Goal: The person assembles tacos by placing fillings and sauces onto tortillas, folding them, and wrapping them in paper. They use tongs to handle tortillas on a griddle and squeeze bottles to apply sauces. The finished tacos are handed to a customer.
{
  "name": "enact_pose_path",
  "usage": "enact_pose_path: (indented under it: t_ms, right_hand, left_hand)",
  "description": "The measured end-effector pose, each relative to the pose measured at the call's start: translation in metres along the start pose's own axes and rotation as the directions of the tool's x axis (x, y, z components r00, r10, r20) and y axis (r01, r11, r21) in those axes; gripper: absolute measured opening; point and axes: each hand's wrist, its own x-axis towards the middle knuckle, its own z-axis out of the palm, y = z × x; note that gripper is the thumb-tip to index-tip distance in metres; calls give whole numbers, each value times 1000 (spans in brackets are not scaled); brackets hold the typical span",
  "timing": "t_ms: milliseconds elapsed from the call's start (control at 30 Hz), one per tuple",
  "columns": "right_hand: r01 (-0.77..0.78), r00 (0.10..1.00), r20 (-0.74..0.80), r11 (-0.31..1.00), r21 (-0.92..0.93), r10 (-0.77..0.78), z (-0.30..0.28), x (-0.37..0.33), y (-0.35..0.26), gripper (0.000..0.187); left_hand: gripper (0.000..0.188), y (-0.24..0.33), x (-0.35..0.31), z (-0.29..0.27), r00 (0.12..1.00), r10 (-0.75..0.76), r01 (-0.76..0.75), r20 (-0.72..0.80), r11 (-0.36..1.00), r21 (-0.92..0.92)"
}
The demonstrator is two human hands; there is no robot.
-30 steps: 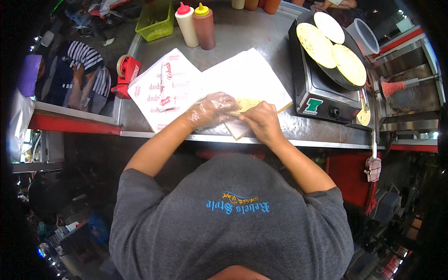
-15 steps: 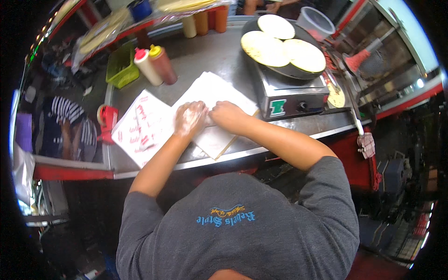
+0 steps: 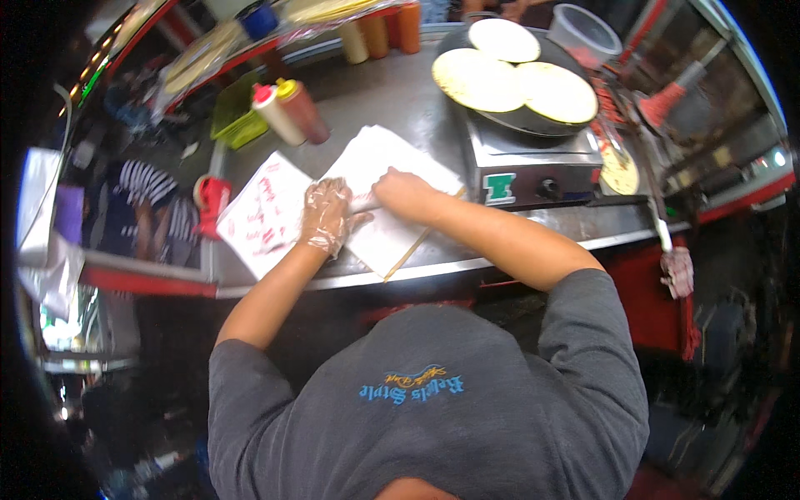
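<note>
Clasping paper roll [image 3: 364,201]: right hand [image 3: 402,196]. Left hand [image 3: 325,215]: grip unclear. Bare counter [image 3: 375,90] beyond; front edge [image 3: 442,270] near.

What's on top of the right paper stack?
On the white stack: gloved left hand, bare right hand, and what looks like rolled paper between them. Anything inside the roll is hidden, as is the surface under the hands.

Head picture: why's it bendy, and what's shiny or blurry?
In the head view, the fisheye lens bends the front edge of the metal counter; there too, the plastic glove on the left hand glints, and the red-printed paper at left looks smeared.
</note>
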Motion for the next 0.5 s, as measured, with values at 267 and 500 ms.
enact_pose_path:
  t_ms: [267, 500]
  right_hand:
    - [64, 998, -16, 988, 140, -62, -3, -29, -16, 37]
    - [108, 983, -161, 988, 112, -89, -13, -54, -48, 43]
  left_hand:
    - [37, 35, -69, 7, 301, -582, 319, 756, -685, -655]
    - [39, 53, -103, -3, 900, -403, 290, -165, 837, -464]
